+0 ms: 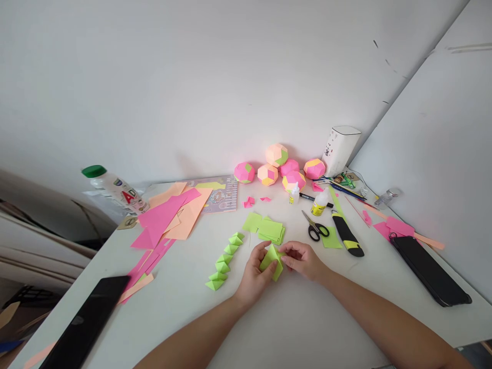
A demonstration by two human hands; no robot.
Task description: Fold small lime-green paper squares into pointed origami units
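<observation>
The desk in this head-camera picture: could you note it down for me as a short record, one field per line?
Left hand: grips a folded lime-green paper
Right hand: fingertips at the same paper's edge
Beside left hand: row of folded green pieces
Beyond hands: green paper stack
Tools: black-handled scissors, black-and-yellow utility knife
By the wall: six faceted paper balls, mostly pink and peach
Left side: pink and peach paper sheets, green-capped bottle

Place: paper-craft corner | white table (172, 289) | scissors (313, 224) | glue bottle (319, 207) | coloured sheets (163, 218) | paper balls (243, 173)
</observation>
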